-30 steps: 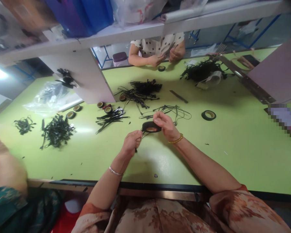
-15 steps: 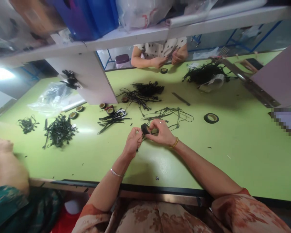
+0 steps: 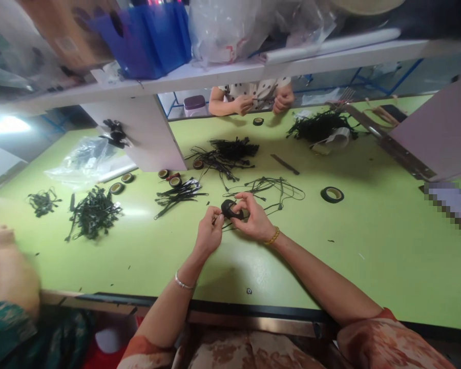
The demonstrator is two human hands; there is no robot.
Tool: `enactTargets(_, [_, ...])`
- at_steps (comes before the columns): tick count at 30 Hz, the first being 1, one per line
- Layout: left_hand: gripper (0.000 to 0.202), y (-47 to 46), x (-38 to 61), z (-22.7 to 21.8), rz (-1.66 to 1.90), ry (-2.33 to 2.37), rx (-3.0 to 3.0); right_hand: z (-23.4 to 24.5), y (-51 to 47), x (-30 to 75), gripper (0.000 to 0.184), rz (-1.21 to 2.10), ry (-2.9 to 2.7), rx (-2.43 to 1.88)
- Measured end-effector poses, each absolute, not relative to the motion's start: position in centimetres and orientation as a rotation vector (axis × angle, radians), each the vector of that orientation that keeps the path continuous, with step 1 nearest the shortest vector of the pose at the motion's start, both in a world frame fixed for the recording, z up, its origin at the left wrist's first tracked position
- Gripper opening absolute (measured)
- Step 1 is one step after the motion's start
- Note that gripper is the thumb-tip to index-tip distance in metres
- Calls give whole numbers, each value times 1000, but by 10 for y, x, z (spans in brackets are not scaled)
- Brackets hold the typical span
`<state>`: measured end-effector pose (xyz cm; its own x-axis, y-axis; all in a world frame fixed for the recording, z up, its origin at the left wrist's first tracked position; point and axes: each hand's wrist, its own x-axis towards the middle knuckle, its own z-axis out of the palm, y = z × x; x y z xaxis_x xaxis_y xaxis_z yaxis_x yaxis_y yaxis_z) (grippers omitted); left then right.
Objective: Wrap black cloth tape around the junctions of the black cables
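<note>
A black roll of tape (image 3: pixel 227 207) is held in my right hand (image 3: pixel 253 218), with the fingers curled through and around its ring. Close against its left side, my left hand (image 3: pixel 210 229) pinches a thin black cable (image 3: pixel 227 227), most of which the fingers hide. Both hands are just above the green table in front of me. Beyond them lies a loose spread of thin black cables (image 3: pixel 288 190). To the left sits a bundle of short black cables (image 3: pixel 180 195). Another black tape roll (image 3: pixel 332 195) lies flat to the right.
Cable heaps (image 3: pixel 94 212) and small tape rolls (image 3: pixel 117 188) lie on the left. A steel ruler-like strip (image 3: pixel 285 164) lies behind. A shelf (image 3: pixel 230 77) crosses overhead on a white panel (image 3: pixel 138 133). A co-worker's hands (image 3: pixel 282 100) work opposite; another person's arm (image 3: pixel 7 271) rests at left.
The tape roll has tipped and turned in my right hand, and my hands sit slightly lower relative to the cables. The view has tilted up a little. The co-worker opposite has drawn their hands apart.
</note>
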<state>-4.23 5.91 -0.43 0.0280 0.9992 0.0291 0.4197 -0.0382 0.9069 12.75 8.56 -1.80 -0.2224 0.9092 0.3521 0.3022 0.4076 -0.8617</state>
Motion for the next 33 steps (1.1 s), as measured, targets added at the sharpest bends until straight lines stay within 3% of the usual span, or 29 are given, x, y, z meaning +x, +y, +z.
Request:
enactTargets(10, [29,60,-43,0,1163,1304,1406,-14,89,131,48,849,-1774,-941])
enactTargets(13, [26,57,-46,1,1162,1289,1516,-10,90,135,50,1086,-1728,-832])
enactTargets(16, [22,55,-48,3,1140,1290,1673,-2,91,139,41,1418,-1554,-749])
enactTargets(19, [21,55,-49,3,1071,1258,1845,7,91,139,34,1529,-1363,-854])
enactTargets(25, [22,54,-49,-1,796,1211,2234,8,87,131,45,1591,-1261,-1043])
enactTargets(33, [32,54,-51,2,730,1331,2405,15,79,125,53,1537,-987,-928])
